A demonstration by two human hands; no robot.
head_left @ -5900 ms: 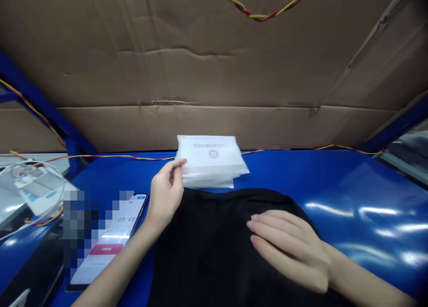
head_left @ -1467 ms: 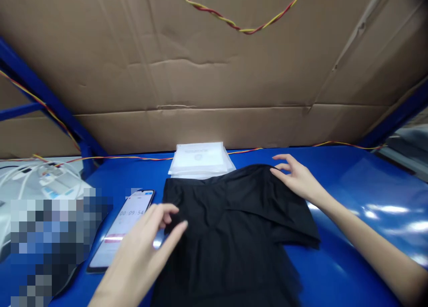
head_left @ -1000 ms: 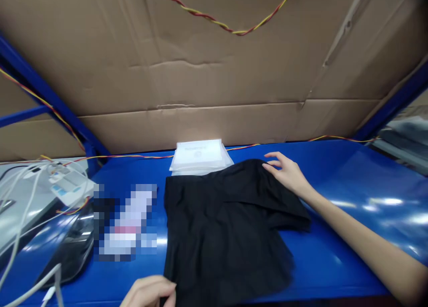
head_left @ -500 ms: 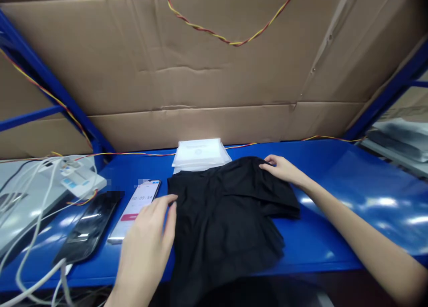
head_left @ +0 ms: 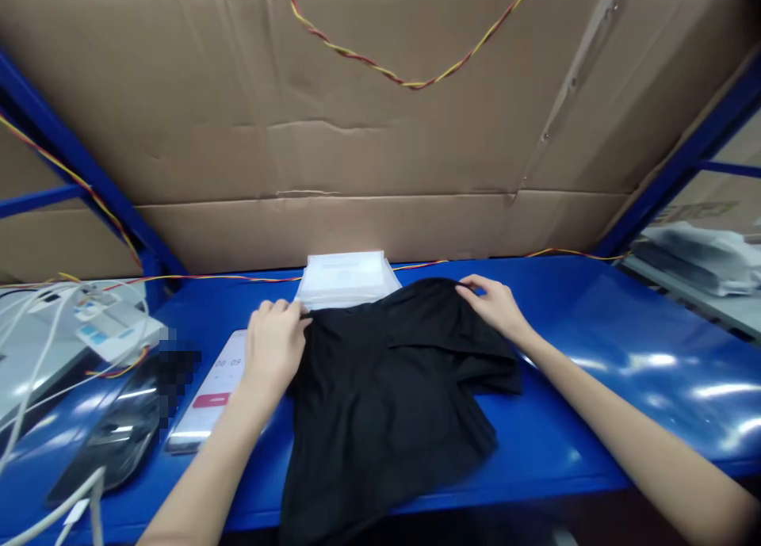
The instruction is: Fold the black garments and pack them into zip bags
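Note:
A black garment (head_left: 386,419) lies spread on the blue table, its lower edge hanging over the front; whether it is shorts or a top I cannot tell. My left hand (head_left: 277,344) is closed on its upper left corner, back of the hand up. At the upper right edge, my right hand (head_left: 491,307) pinches the cloth between thumb and fingers. A folded flap of the same cloth sticks out to the right below that hand. Behind the garment, a stack of clear plastic bags (head_left: 345,273) is partly covered by it.
Left of my left hand lies a phone (head_left: 208,403) showing a timer, with a dark phone-like device (head_left: 112,435) beside it. White cables (head_left: 36,372) run along the left edge. Bagged items (head_left: 701,253) sit on the right. A cardboard wall (head_left: 357,158) with a twisted wire closes the back.
My left hand has moved up and taken hold of the garment's upper left corner. My right hand keeps its grip. The view has shifted slightly.

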